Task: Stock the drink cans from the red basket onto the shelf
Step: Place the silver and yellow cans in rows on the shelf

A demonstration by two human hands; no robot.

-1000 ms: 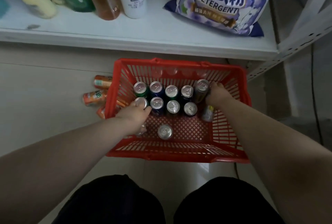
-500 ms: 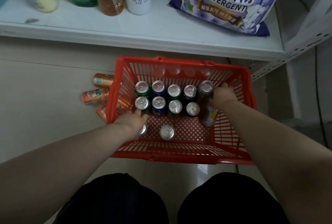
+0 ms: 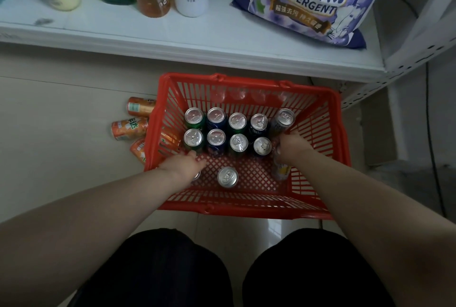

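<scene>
Head view: right fingers (image 3: 283, 141) curl round a tilted can (image 3: 283, 119); left fingers' (image 3: 195, 158) grip unclear.

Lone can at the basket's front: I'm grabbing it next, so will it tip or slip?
Standing upright with nothing touching it, the lone can would probably tip and roll if pushed. Its top looks sealed, so it is likely full and fairly heavy.

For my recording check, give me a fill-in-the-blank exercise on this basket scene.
The drink cans sit in a ___ basket.
The bag on the shelf reads ___.
Orange cans lie on the ___ left of the basket.
The right hand grips the tilted can beside two rows of ___ upright cans.
Missing: red, DETERGENT, floor, four.
</scene>
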